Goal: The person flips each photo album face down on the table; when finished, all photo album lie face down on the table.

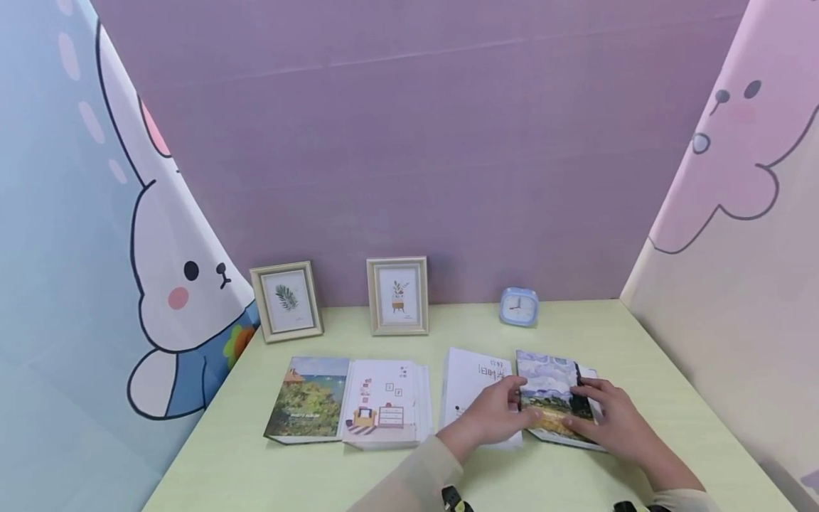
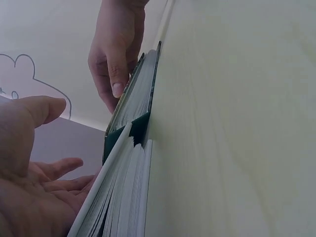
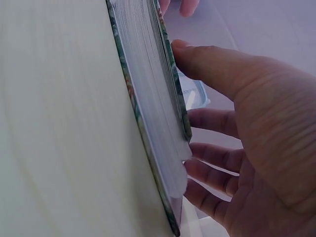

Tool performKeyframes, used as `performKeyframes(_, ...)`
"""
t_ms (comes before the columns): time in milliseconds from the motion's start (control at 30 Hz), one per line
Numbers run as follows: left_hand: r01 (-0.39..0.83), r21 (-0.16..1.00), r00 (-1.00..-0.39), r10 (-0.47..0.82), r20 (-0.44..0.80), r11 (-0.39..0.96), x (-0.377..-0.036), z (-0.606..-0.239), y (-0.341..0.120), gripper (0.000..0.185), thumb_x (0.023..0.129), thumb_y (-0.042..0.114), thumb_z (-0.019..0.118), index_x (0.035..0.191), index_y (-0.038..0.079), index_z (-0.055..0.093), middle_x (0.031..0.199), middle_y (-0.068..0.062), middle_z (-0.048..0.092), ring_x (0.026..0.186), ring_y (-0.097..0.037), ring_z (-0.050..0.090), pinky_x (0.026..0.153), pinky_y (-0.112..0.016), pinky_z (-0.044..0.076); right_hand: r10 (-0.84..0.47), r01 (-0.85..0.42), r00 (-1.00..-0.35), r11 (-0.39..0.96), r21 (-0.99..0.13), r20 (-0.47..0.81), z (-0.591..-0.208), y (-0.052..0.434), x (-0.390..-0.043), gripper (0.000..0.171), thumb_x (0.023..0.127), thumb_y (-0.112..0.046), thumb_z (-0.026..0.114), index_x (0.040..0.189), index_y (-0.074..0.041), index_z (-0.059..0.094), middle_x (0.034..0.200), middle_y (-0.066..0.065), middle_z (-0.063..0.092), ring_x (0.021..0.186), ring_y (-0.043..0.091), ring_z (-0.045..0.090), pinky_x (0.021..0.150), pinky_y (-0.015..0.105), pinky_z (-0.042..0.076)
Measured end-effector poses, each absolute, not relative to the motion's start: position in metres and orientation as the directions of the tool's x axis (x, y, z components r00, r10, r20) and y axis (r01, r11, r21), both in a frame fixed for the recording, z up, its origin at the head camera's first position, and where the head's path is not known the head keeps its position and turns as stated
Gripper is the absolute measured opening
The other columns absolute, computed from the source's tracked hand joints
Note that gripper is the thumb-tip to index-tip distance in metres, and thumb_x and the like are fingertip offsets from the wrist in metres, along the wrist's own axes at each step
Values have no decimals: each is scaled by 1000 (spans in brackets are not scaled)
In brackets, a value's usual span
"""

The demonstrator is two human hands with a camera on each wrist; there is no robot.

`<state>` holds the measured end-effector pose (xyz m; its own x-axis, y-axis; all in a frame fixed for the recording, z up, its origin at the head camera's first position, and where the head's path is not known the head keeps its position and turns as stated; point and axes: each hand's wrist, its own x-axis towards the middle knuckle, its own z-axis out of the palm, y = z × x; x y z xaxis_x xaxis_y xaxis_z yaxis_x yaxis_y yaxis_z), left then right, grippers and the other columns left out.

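Observation:
A book with a painted landscape cover point(image 1: 549, 387) lies flat on the pale green table point(image 1: 595, 327), at the right of a row of books. My left hand point(image 1: 498, 414) rests with relaxed fingers on its left edge, partly over a white book with printed characters point(image 1: 472, 378). My right hand point(image 1: 609, 418) lies flat on the cover's right side. In the left wrist view my open palm point(image 2: 34, 197) sits beside the white book's pages point(image 2: 123, 197), and the right hand's thumb point(image 2: 117, 79) touches the painted book point(image 2: 140, 98). In the right wrist view my right hand point(image 3: 247, 123) hovers over the cover point(image 3: 170, 74).
Two framed plant prints point(image 1: 286, 301) point(image 1: 397, 296) and a small blue clock point(image 1: 519, 306) stand along the purple back wall. A landscape-cover book point(image 1: 309, 400) and a white one with furniture drawings point(image 1: 386, 403) lie to the left. Cartoon panels close both sides.

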<state>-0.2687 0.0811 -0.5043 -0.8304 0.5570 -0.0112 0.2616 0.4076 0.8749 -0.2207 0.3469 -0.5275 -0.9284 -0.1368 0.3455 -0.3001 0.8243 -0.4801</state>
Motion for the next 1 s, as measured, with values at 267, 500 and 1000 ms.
performKeyframes(267,193,951,-830,557,28,240,-266,-506,83,56,95,24,78,147,18,57,132,0,64,113,-13,66,94,-23,56,-110,-284,-932,813,-508,346,-529,347,-221,62,80,-36,92,126,0,72,136,26,59,119,51,55,88,61,52)
performKeyframes(500,254,946,-819,566,99,202,-263,-504,82,57,92,13,79,144,26,58,135,1,63,119,-15,63,99,-28,55,-95,-293,-929,777,-557,357,-527,347,-221,57,84,-32,91,127,0,71,136,25,58,111,38,58,71,31,51)
performKeyframes(1000,227,971,-758,613,224,-74,-260,-497,81,71,93,5,77,156,17,46,163,5,37,139,-32,53,100,-29,55,-51,-238,-964,598,-766,260,-521,341,-218,53,99,-23,76,143,-1,56,143,25,53,124,47,57,84,26,60)
